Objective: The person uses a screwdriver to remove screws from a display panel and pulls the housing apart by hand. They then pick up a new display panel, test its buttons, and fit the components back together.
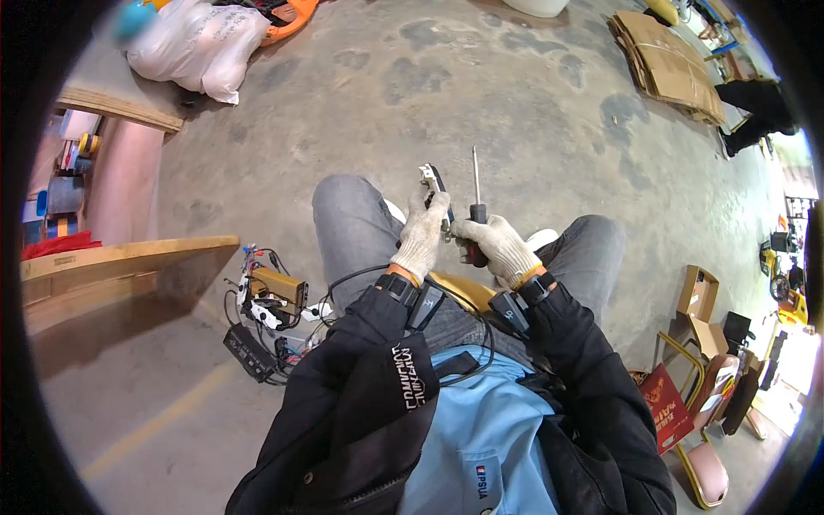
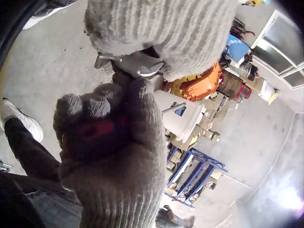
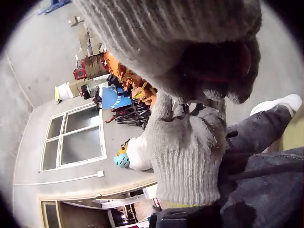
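Both hands wear off-white knitted gloves and meet above the lap of the seated person. My left hand (image 1: 422,233) grips a small black-and-white part with metal pieces (image 1: 432,178), most of it covered by the glove. In the left wrist view a bent metal bracket (image 2: 137,62) shows under that hand. Curled round the black-and-red handle of a screwdriver (image 1: 477,211), my right hand (image 1: 496,247) is right beside the left. The screwdriver's bare shaft points forward, away from the body and apart from the part. Dark red handle plastic (image 2: 97,133) shows inside the right hand's fingers.
Left of the legs, a gold box (image 1: 276,287), a black box (image 1: 249,352) and tangled cables lie near a wooden board edge (image 1: 129,257). A black cable (image 1: 489,343) loops over the lap. Folded cardboard (image 1: 668,64) and folding chairs (image 1: 699,455) stand to the right.
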Motion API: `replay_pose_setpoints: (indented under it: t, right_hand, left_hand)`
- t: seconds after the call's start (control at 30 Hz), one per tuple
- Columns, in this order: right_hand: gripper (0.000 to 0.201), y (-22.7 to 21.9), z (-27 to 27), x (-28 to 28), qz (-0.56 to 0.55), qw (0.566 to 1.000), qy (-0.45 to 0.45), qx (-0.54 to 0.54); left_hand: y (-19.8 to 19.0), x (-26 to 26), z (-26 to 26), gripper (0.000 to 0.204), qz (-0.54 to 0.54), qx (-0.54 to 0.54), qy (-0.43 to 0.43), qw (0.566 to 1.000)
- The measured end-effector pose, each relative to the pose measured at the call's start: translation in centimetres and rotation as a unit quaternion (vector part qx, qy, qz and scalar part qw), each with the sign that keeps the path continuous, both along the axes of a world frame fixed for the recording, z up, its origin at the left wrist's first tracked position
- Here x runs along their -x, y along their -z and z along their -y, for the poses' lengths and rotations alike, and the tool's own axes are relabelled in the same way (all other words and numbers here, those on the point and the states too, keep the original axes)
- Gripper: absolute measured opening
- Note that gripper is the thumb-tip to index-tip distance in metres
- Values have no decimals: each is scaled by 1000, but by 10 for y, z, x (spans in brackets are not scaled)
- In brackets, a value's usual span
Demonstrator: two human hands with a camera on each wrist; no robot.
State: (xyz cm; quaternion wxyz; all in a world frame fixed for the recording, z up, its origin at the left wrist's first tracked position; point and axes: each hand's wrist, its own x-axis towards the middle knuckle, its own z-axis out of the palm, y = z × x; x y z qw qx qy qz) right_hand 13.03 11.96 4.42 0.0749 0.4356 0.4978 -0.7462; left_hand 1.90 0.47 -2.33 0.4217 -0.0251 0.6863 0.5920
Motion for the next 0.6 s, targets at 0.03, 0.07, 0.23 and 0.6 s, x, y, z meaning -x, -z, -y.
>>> replay_pose_setpoints:
  t: [0.03, 0.07, 0.23, 0.6]
  right_hand:
    - [30, -1, -1, -1, 1, 1000, 1, -1]
    - [30, -3, -2, -2, 7, 1000, 0, 9]
    - [29, 9, -5, -5, 14, 1000, -10, 17]
    - [31, 12, -5, -8, -6, 995, 45, 93]
  left_hand:
    - [1, -1, -1, 57, 1, -1, 1, 1000]
    - [0, -1, -2, 58, -22, 4, 8, 1000]
    - [-22, -7, -6, 60, -56, -7, 3, 998]
    - [-7, -3, -5, 37, 93, -104, -54, 989]
